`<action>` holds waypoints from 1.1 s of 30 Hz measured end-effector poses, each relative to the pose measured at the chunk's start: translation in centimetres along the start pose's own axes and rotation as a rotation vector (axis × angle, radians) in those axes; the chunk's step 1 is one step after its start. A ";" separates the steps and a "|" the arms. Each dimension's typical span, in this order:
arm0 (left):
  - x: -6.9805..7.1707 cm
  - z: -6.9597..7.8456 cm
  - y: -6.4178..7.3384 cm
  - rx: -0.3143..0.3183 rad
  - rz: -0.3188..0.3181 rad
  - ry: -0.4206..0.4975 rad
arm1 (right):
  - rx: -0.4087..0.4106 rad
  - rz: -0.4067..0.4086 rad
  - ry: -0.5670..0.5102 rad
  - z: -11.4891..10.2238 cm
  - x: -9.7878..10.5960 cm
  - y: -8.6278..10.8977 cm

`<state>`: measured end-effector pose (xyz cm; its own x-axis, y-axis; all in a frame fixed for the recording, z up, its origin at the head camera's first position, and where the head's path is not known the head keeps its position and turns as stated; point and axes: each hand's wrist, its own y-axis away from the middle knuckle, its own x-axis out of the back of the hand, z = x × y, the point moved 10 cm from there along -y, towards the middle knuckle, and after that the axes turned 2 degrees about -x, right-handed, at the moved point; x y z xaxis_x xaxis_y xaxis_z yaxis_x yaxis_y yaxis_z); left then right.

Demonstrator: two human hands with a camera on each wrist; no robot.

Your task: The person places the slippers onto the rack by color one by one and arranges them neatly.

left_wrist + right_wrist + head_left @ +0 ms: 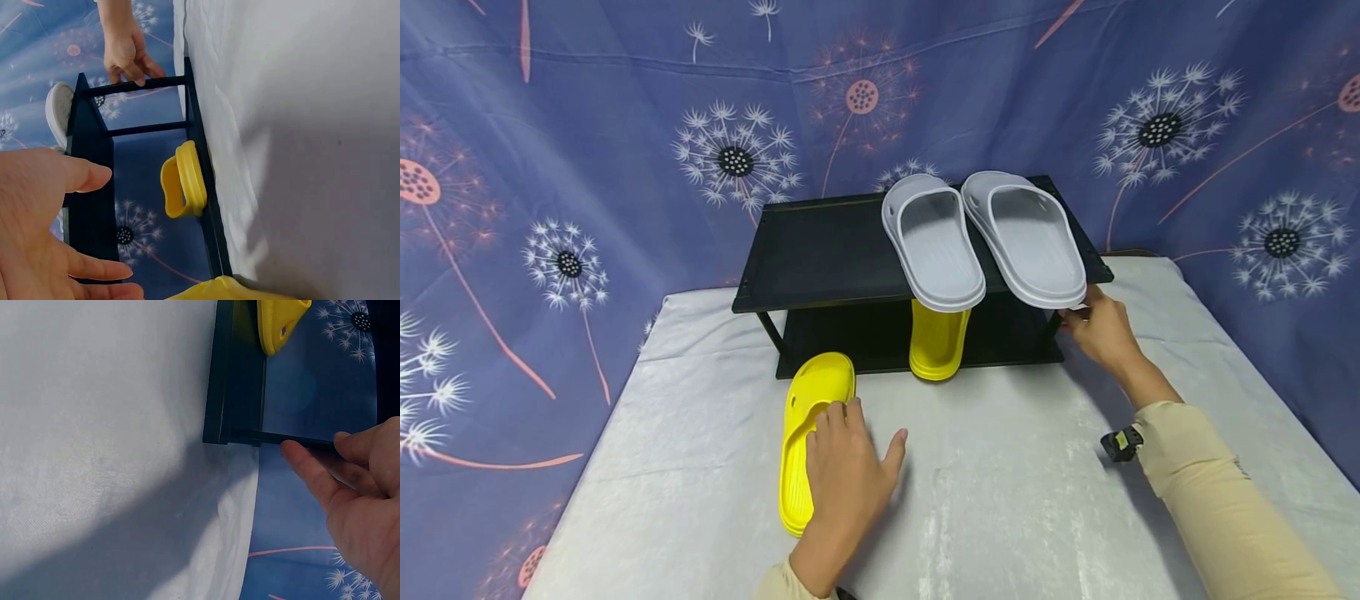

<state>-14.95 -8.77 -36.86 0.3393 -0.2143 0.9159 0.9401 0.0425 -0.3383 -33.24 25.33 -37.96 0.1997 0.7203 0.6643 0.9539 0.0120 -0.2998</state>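
A black two-tier shoe rack [827,250] stands on the cloth-covered table. My right hand [1101,329] is at its right front post [306,440], pinching it between thumb and fingers in the right wrist view. One yellow clog [938,343] sits on the lower shelf, its far part hidden beneath the upper one. Another yellow clog [822,379] lies on the table, in front of the rack's left half. Over that clog's right side is my left hand [850,471], fingers extended and thumb spread; whether the fingertips touch it, I cannot tell.
Two pale grey clogs [942,250] stand side by side on the right half of the upper shelf, toes to the back. A white cloth [1000,483] covers the table. Behind the rack hangs a blue dandelion-print curtain [625,125].
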 end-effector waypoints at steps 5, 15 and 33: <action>1.2 -1.0 0.6 0.025 0.080 -0.007 | 0.000 -0.003 -0.005 0.1 -0.1 -0.1; 2.3 -5.0 1.9 0.195 0.118 -0.042 | 0.003 -0.002 -0.005 -0.1 0.0 -0.1; -0.8 -9.8 4.9 0.439 -0.152 -0.031 | 0.011 0.008 0.014 -0.1 0.0 -0.2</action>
<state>-10.90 -17.93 -41.36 0.1911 -0.2210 0.9564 0.9021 0.4235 -0.0824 -33.38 25.28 -37.88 0.2106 0.7108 0.6711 0.9497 0.0140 -0.3128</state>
